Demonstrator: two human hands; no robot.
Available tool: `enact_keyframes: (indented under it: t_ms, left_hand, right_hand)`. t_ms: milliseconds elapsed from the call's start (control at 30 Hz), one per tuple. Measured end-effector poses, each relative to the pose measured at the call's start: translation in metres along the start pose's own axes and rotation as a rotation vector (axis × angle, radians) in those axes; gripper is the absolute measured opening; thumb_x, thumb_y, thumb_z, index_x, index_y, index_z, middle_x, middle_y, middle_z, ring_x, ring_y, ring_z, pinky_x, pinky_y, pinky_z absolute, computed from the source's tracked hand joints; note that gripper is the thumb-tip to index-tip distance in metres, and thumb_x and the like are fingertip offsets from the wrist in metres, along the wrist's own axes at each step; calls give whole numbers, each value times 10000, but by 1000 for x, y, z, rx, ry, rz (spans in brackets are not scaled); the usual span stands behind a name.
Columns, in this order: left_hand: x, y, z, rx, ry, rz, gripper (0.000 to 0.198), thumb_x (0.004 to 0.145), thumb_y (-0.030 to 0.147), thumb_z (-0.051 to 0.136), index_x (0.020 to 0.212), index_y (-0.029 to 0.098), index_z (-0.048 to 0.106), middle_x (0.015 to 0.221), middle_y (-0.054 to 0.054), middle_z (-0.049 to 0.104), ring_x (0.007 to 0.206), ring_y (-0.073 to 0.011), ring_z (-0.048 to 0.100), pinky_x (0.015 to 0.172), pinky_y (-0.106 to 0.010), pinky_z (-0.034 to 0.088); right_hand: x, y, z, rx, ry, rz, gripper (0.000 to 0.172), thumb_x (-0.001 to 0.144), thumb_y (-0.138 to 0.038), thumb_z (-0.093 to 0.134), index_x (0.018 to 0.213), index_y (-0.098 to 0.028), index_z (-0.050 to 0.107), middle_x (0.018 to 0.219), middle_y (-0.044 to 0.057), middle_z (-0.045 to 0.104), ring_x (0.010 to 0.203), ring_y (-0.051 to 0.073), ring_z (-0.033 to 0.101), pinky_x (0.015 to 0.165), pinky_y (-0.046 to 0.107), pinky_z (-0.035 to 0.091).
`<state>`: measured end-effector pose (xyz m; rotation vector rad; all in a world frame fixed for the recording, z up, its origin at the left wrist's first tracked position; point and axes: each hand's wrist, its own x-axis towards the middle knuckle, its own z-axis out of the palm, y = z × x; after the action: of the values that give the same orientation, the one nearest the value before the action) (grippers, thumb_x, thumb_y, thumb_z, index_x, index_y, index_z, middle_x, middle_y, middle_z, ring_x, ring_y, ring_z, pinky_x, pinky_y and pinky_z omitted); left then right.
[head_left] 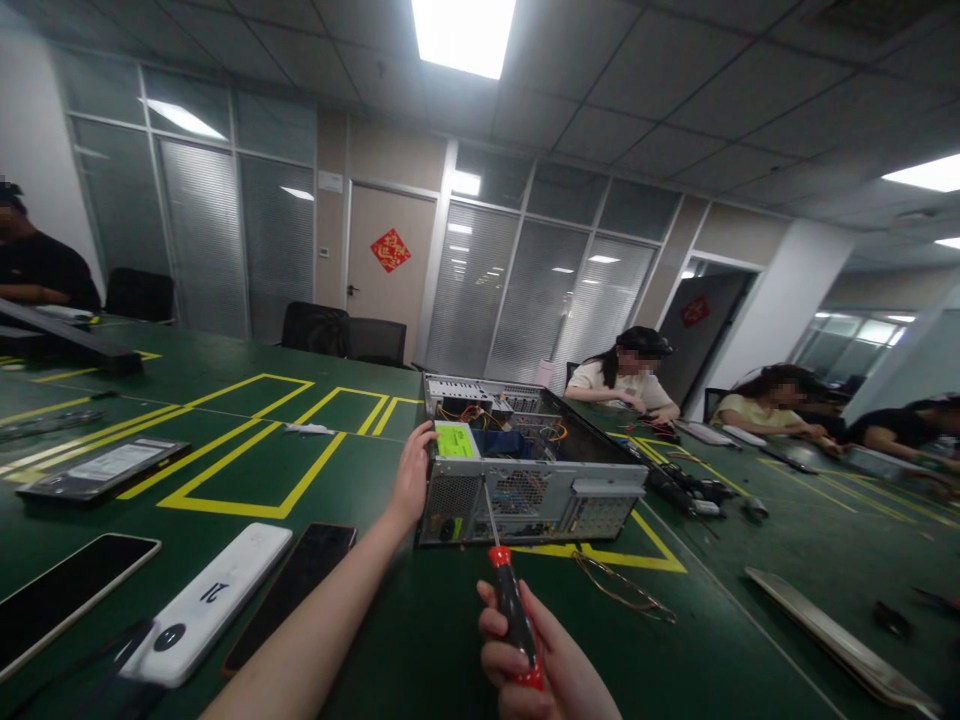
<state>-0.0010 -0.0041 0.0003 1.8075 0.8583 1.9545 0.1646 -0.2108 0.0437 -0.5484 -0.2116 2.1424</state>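
An open desktop computer case (607,480) lies on the green table, its rear panel towards me. At its left corner is a power supply with a bright green label (456,440). My left hand (411,478) grips the left side of the case beside that label, its fingertips over the top edge and partly hidden. Closed round the red and black handle of a screwdriver (513,600) is my right hand (559,660). The thin shaft points up at the rear panel, right of the power supply; whether the tip touches a screw I cannot tell.
A hard drive (105,468), a white device marked 21 (214,600) and two phones, one dark (300,580), lie to the left. Eyeglasses (622,588) rest right of the screwdriver. Cables (686,485) and several people, one in a pale top (611,380), are farther right.
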Motion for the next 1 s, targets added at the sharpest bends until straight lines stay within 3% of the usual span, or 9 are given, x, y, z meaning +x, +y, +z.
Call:
enact_keyframes:
  t_ms: [67, 200, 300, 433, 600, 767, 833, 933, 1000]
  left_hand:
    - [0, 0, 0, 0, 0, -8, 443, 995, 476, 247, 1158, 234, 580, 1399, -87, 508, 1325, -210, 469, 1140, -439, 360]
    - [0, 1, 1, -1, 2, -17, 442, 993, 482, 252, 1156, 237, 582, 1401, -84, 508, 1325, -214, 469, 1138, -441, 360]
    - [0, 0, 1, -6, 7, -19, 442, 993, 482, 251, 1156, 236, 581, 1400, -87, 510, 1319, -217, 475, 1134, -446, 366]
    - [0, 0, 1, -1, 0, -15, 438, 995, 471, 250, 1159, 233, 579, 1401, -89, 508, 1323, -215, 471, 1135, -443, 365]
    - [0, -2, 1, -10, 10, 1, 430, 996, 466, 255, 1160, 233, 577, 1397, -85, 510, 1318, -209, 473, 1136, -435, 361]
    - [0, -2, 2, -9, 13, 3, 436, 995, 469, 252, 1155, 233, 583, 1390, -83, 517, 1316, -212, 475, 1134, -435, 361]
    - [0, -2, 2, -7, 15, 0, 437, 995, 470, 253, 1154, 234, 585, 1387, -83, 521, 1313, -213, 479, 1129, -435, 367]
    - [0, -2, 1, -1, 18, 2, 436, 996, 469, 253, 1155, 234, 584, 1390, -84, 519, 1312, -214, 480, 1128, -435, 370]
    - [0, -1, 1, 2, 10, 10, 438, 998, 467, 247, 1158, 232, 580, 1394, -85, 515, 1315, -212, 478, 1128, -434, 371]
  right_hand:
    - [-1, -2, -3, 35, -47, -38, 367, 705, -297, 822, 942, -106, 616, 651, -60, 543, 424, -9, 358, 319, 69, 135]
    - [-1, -2, -6, 8, -75, 0, 324, 702, -322, 825, 719, -113, 577, 476, -120, 404, 355, -22, 251, 305, 62, 186]
    - [0, 1, -3, 23, 15, -33, 308, 695, -294, 824, 700, -104, 581, 498, -85, 483, 393, -9, 370, 342, 60, 278]
    - [0, 1, 4, 33, 132, -89, 320, 699, -317, 804, 857, -94, 638, 652, -10, 637, 467, 50, 509, 369, 118, 378]
    - [0, -2, 2, 40, 26, -86, 401, 624, -237, 857, 935, -69, 667, 592, -42, 603, 361, -7, 366, 295, 78, 216]
    - [0, -3, -4, 24, -75, -32, 293, 695, -303, 815, 689, -73, 633, 394, -113, 419, 309, -23, 265, 291, 71, 198]
    - [1, -1, -3, 37, -24, -16, 297, 809, -324, 711, 681, -71, 622, 385, -104, 410, 317, -18, 303, 314, 64, 233]
    - [2, 1, 1, 77, 142, -20, 398, 943, -392, 509, 732, -74, 623, 503, -17, 558, 400, 20, 474, 375, 88, 354]
    - [2, 2, 4, 55, 203, -13, 368, 950, -406, 492, 846, -88, 645, 630, 30, 649, 461, 60, 550, 386, 130, 404]
